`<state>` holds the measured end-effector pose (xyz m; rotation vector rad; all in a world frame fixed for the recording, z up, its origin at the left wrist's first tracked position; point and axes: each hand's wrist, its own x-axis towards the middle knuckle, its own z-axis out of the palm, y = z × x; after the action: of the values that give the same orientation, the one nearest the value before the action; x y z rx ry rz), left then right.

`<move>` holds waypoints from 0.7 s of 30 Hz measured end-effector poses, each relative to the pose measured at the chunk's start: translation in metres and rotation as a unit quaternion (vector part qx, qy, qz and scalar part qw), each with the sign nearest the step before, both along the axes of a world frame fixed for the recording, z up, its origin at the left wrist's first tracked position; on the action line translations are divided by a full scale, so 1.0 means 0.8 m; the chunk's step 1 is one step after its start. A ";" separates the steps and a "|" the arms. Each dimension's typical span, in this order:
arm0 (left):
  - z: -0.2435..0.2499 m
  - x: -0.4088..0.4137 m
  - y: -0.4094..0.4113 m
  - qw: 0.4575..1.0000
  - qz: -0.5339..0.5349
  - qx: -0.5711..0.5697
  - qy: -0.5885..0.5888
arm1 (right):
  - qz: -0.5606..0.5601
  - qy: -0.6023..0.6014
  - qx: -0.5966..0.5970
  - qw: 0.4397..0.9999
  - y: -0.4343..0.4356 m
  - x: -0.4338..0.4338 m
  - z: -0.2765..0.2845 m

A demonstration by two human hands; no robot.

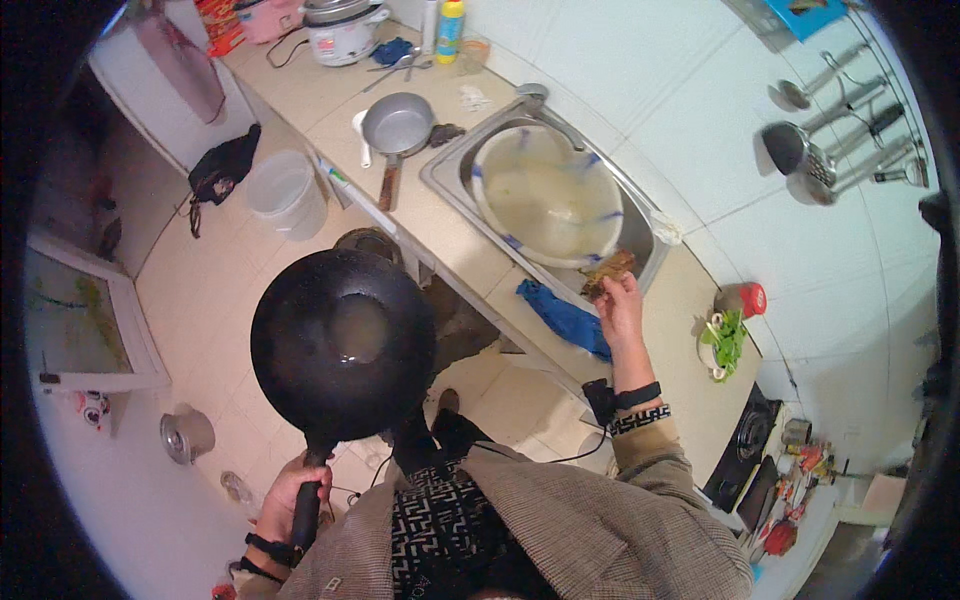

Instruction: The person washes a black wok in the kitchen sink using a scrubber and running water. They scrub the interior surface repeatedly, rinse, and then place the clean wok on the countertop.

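My left hand [292, 491] is closed around the handle of a black wok [300, 315]. The wok is held out beyond the counter's front edge, over the floor, and a little liquid pools in its bottom. Between the fingers of my right hand [621, 311] is a brown, fibrous scrubber [611, 271], above the near right corner of the steel sink [651, 262]. A large round basin [480, 214] with blue marks on its rim stands in the sink, filled with cloudy water. A blue cloth [562, 319] lies on the counter beside my right wrist.
On the counter [322, 105] are a small grey frying pan [397, 124], a white rice cooker [341, 41] and a yellow bottle [450, 31]. Leafy greens [726, 345] and a red-lidded jar [750, 298] stand right. A translucent bucket [289, 195] and steel pot [187, 437] are on the floor.
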<state>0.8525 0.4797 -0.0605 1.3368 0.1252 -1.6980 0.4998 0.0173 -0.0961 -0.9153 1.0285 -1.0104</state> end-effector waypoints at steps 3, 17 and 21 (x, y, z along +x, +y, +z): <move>-0.054 0.034 0.009 1.000 0.019 -0.015 -0.012 | -0.019 0.038 0.015 0.999 0.003 0.008 0.007; -0.267 0.178 -0.082 0.991 0.106 0.047 -0.070 | -0.042 0.077 0.007 0.996 -0.022 0.012 0.047; -0.294 0.209 -0.140 0.992 0.070 0.066 -0.087 | -0.062 0.085 0.019 0.994 -0.016 0.024 0.046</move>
<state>1.0197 0.3678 -0.2960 1.5313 0.2280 -1.4701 0.5187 0.0044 -0.0595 -0.9265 1.2572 -1.0242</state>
